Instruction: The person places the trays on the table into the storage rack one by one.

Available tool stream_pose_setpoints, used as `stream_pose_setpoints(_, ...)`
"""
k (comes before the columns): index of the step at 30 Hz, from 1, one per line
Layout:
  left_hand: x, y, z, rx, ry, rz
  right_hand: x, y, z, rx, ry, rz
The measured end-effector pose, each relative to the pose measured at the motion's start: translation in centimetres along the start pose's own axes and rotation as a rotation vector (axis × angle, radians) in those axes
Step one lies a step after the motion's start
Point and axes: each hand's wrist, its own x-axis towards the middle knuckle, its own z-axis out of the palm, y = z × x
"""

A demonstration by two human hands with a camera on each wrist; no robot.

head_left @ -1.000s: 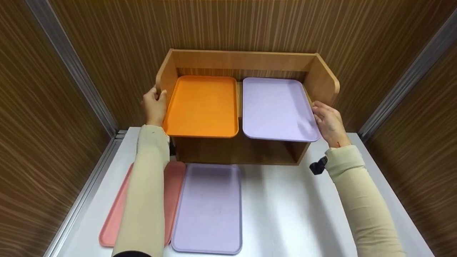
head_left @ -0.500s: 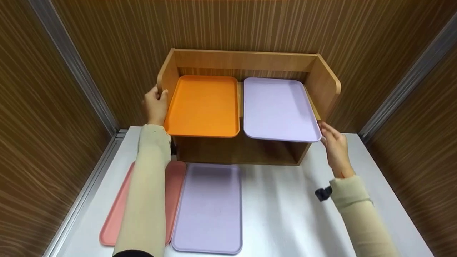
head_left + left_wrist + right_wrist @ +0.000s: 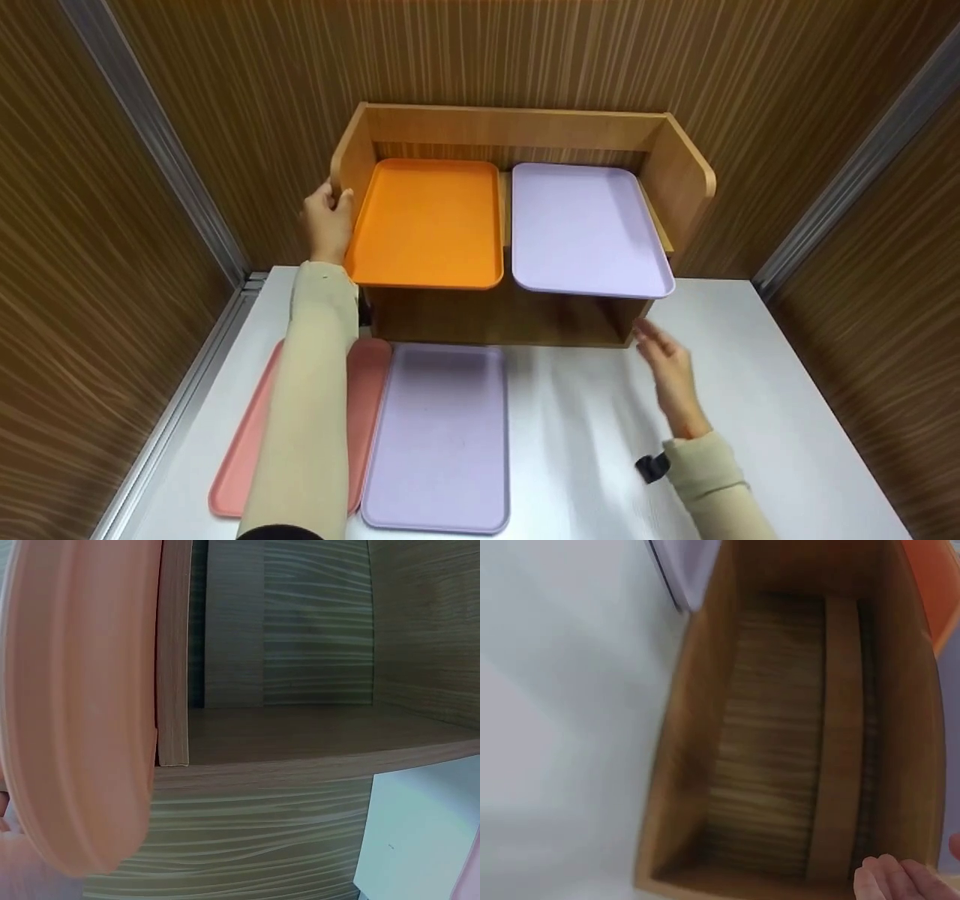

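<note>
A small wooden shelf (image 3: 517, 126) stands at the back of the white table. An orange tray (image 3: 427, 225) lies on its upper board at left, and a lilac tray (image 3: 589, 229) lies at right; both overhang the front. My left hand (image 3: 328, 225) grips the shelf's left side panel beside the orange tray; the left wrist view shows that tray (image 3: 82, 705) large, hiding most of the hand. My right hand (image 3: 670, 371), fingers extended and empty, is in front of the shelf's lower right corner. In the right wrist view, its fingers (image 3: 900, 879) overlap the shelf's edge.
Below the upper board is an open lower compartment (image 3: 487, 319). On the table in front, a pink tray (image 3: 367, 397) lies partly under my left forearm, with another lilac tray (image 3: 437, 442) alongside. Wood-grain walls (image 3: 885, 247) enclose the table on both sides and behind.
My right hand has left the upper lilac tray's right edge and come down and toward me. My left hand and all the trays stay in place.
</note>
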Motion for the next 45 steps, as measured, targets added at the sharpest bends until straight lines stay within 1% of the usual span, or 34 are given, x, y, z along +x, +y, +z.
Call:
stream_pose_setpoints(4,0.1,0.1,-0.1,0.020,0.000,-0.004,-1.4,1.7,1.3,-0.036,-0.017,0.007)
stream_pose_setpoints(6,0.1,0.1,-0.1,0.023,-0.005,-0.012,-2.0,2.5,2.0,-0.024,-0.031,0.019)
stream_pose_setpoints(9,0.0,0.0,-0.2,0.030,-0.002,-0.004,-3.1,3.9,3.0,0.002,-0.059,0.018)
stream_pose_setpoints(13,0.0,-0.1,-0.2,0.045,0.000,0.010,-4.5,5.7,4.2,0.040,-0.117,0.007)
stream_pose_setpoints(15,0.0,-0.1,-0.3,0.044,-0.002,0.007,-5.2,6.5,4.7,0.048,-0.148,0.013)
stream_pose_setpoints(18,0.0,-0.1,-0.3,0.034,-0.002,0.003,-6.1,7.7,5.4,0.049,-0.177,0.044)
stream_pose_setpoints(21,-0.1,-0.1,-0.3,0.020,-0.011,-0.005,-7.0,8.5,6.3,0.032,-0.184,0.081)
stream_pose_setpoints(24,-0.2,-0.1,-0.2,0.008,-0.020,-0.015,-7.8,9.0,7.1,0.019,-0.184,0.114)
stream_pose_setpoints(28,-0.2,0.0,-0.2,-0.009,-0.021,-0.014,-8.8,9.4,8.2,-0.001,-0.182,0.135)
stream_pose_setpoints(32,-0.2,0.2,-0.2,-0.020,-0.024,-0.010,-9.8,9.8,9.3,0.008,-0.182,0.165)
stream_pose_setpoints(36,-0.2,0.2,-0.3,-0.015,-0.024,-0.010,-10.6,10.5,10.4,0.024,-0.212,0.195)
stream_pose_setpoints(38,-0.1,0.1,-0.2,-0.003,-0.008,0.008,-11.0,10.8,10.8,0.037,-0.243,0.187)
stream_pose_setpoints(40,0.0,0.1,-0.2,0.012,0.011,0.029,-11.3,11.1,11.1,0.044,-0.256,0.180)
stream_pose_setpoints(43,0.0,0.0,-0.1,0.023,0.020,0.037,-11.7,11.2,11.7,0.040,-0.253,0.174)
stream_pose_setpoints(45,-0.1,0.0,-0.1,0.014,0.008,0.022,-12.0,11.3,12.0,0.010,-0.228,0.183)
